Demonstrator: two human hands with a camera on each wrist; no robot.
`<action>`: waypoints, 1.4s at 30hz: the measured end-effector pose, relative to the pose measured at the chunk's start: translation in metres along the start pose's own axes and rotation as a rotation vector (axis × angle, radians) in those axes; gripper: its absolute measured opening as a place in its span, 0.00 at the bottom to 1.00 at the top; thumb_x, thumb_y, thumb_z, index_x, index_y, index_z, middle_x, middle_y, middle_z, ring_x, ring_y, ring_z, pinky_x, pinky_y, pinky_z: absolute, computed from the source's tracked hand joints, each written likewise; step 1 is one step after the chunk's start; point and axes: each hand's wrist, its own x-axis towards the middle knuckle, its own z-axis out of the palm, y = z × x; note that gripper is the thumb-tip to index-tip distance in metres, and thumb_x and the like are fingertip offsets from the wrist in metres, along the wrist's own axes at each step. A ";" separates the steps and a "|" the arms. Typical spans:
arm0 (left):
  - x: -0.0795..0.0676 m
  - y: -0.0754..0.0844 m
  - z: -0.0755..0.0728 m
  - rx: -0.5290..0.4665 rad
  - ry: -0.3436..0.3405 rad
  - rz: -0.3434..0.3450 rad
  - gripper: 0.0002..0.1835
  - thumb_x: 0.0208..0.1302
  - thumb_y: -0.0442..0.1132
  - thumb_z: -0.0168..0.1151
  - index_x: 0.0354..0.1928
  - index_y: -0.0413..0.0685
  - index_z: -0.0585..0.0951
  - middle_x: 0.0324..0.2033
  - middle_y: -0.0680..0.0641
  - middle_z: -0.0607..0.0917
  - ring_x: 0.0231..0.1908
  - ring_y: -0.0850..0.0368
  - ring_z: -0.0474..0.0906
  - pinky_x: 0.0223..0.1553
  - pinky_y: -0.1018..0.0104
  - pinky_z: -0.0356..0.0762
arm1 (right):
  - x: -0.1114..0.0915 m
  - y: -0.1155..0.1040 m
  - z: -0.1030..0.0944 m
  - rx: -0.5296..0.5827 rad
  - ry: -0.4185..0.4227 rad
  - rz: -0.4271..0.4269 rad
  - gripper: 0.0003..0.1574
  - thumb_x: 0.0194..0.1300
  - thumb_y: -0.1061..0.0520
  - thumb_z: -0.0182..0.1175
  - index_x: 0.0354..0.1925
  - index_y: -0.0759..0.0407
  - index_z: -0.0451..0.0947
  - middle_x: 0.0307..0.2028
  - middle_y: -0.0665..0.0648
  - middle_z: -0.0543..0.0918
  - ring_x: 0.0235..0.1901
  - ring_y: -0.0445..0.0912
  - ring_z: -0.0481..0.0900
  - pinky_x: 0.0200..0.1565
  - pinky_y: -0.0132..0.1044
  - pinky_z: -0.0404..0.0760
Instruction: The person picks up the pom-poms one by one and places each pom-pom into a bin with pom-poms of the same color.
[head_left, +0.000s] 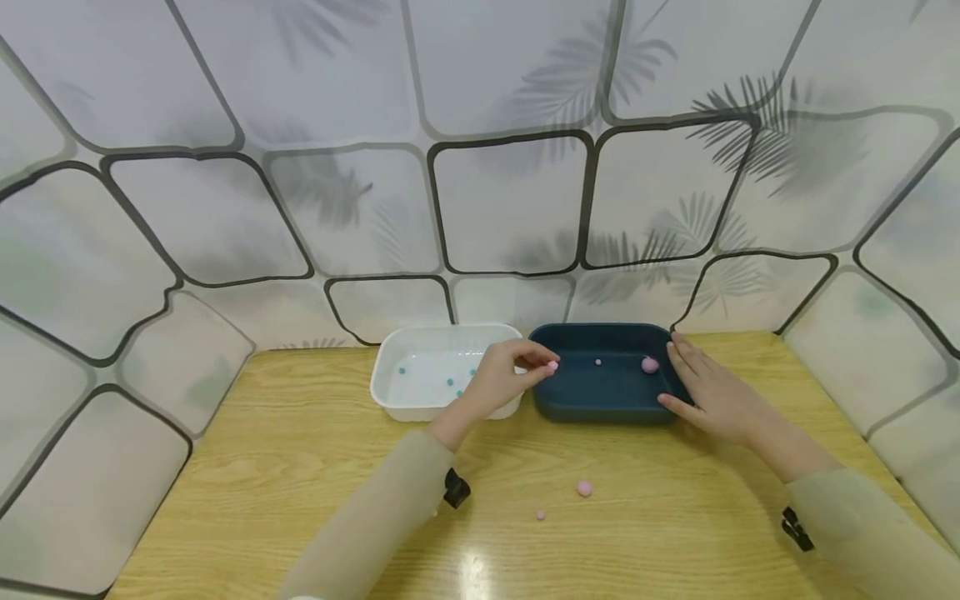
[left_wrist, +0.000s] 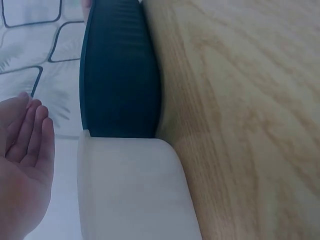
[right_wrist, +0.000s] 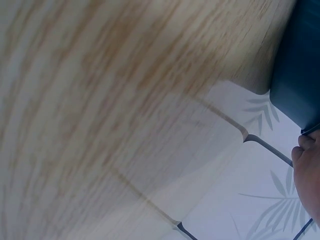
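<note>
Between thumb and fingertips, my left hand (head_left: 497, 379) pinches a small pink ball (head_left: 552, 366) over the left end of a dark blue tray (head_left: 600, 404). Inside that tray lie a larger pink ball (head_left: 649, 365) and a tiny pink ball (head_left: 597, 362). My right hand (head_left: 716, 396) rests against the tray's right end, its fingers extended along the rim and its thumb apart. A white tray (head_left: 408, 412) stands just left of the blue one, partly behind my left hand, with several small teal balls (head_left: 450, 382) in it. In the left wrist view the pinched ball is hard to see.
Two more pink balls, one bigger (head_left: 584, 488) and one tiny (head_left: 540, 515), lie on the wooden table (head_left: 300, 500) in front of the trays. A patterned wall covering (head_left: 510, 208) rises right behind the trays and along both sides.
</note>
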 end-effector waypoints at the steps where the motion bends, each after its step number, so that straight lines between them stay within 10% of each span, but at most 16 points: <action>1: 0.004 -0.001 0.000 -0.010 0.014 -0.018 0.11 0.74 0.36 0.68 0.52 0.37 0.89 0.45 0.40 0.92 0.44 0.46 0.89 0.46 0.74 0.86 | 0.000 0.000 0.000 0.000 0.000 -0.001 0.60 0.80 0.34 0.55 0.82 0.75 0.43 0.83 0.77 0.45 0.82 0.71 0.50 0.79 0.67 0.58; 18: 0.043 -0.016 0.002 -0.081 0.165 -0.181 0.11 0.73 0.34 0.69 0.52 0.35 0.89 0.46 0.36 0.92 0.48 0.41 0.90 0.50 0.66 0.89 | 0.000 -0.001 -0.001 -0.001 0.016 -0.012 0.60 0.80 0.35 0.55 0.82 0.77 0.45 0.83 0.78 0.47 0.81 0.72 0.51 0.79 0.66 0.59; 42: 0.051 -0.024 0.013 -0.076 0.207 -0.281 0.10 0.71 0.32 0.70 0.51 0.36 0.89 0.47 0.36 0.92 0.49 0.41 0.90 0.52 0.63 0.89 | 0.001 -0.003 -0.002 -0.007 0.015 -0.008 0.60 0.80 0.35 0.56 0.82 0.77 0.45 0.83 0.77 0.47 0.81 0.72 0.51 0.77 0.68 0.61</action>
